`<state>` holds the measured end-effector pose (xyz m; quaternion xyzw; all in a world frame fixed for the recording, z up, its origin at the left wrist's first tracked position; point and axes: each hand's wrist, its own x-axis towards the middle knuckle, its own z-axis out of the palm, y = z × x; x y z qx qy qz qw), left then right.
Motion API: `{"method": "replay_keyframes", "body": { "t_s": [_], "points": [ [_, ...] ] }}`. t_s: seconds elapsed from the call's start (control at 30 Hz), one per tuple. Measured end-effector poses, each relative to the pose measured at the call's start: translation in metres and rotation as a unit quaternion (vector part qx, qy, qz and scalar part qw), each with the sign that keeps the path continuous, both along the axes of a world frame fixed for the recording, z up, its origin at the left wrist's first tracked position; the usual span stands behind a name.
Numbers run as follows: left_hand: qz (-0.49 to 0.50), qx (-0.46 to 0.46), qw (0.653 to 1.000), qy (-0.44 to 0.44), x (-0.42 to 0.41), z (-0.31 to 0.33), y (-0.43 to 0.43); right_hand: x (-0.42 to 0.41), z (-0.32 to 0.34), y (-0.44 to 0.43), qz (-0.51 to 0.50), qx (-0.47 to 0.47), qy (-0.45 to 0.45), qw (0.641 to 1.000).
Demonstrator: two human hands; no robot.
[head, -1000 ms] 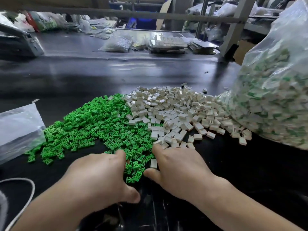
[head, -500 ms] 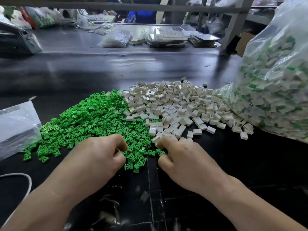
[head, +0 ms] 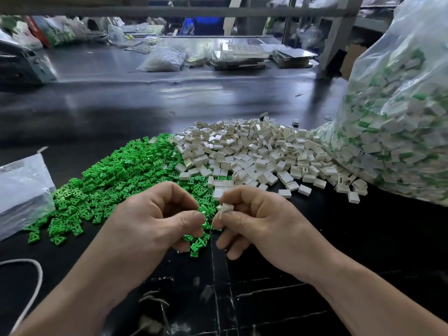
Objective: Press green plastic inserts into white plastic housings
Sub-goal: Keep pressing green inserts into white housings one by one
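Note:
A heap of green inserts (head: 121,180) lies on the black table, left of centre. Beside it on the right spreads a heap of white housings (head: 261,154). My left hand (head: 155,219) is raised above the near edge of the green heap and pinches one green insert (head: 203,209) between thumb and forefinger. My right hand (head: 261,221) pinches one white housing (head: 225,208) just to the right of it. The two parts are a finger's width apart, facing each other.
A large clear bag (head: 397,112) full of white-and-green parts stands at the right. A flat clear bag (head: 21,190) lies at the left edge. A white cord (head: 36,282) curves at the lower left. Bags and trays sit at the table's far side.
Both hands were down on the heaps picking parts. They have lifted off the table and come together, the left now with a green insert, the right with a white housing.

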<state>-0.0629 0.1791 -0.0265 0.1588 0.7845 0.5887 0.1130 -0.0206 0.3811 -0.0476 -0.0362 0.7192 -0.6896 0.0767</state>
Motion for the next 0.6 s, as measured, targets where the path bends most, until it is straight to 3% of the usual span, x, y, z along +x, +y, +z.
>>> {"method": "replay_keyframes", "body": {
  "t_s": [0.2, 0.5, 0.6],
  "points": [
    [-0.032, 0.044, 0.998, 0.013, 0.0032, -0.0012, 0.0033, 0.0016, 0.0041, -0.0006, -0.001, 0.014, 0.006, 1.000],
    [0.009, -0.004, 0.997, 0.073, 0.0057, -0.0025, 0.0041, -0.0007, 0.0089, -0.0053, -0.047, -0.130, -0.043, 0.989],
    [0.017, 0.003, 0.998, 0.058, 0.0049, -0.0021, 0.0024, -0.0022, 0.0100, -0.0044, -0.035, -0.166, -0.069, 0.983]
  ]
}}
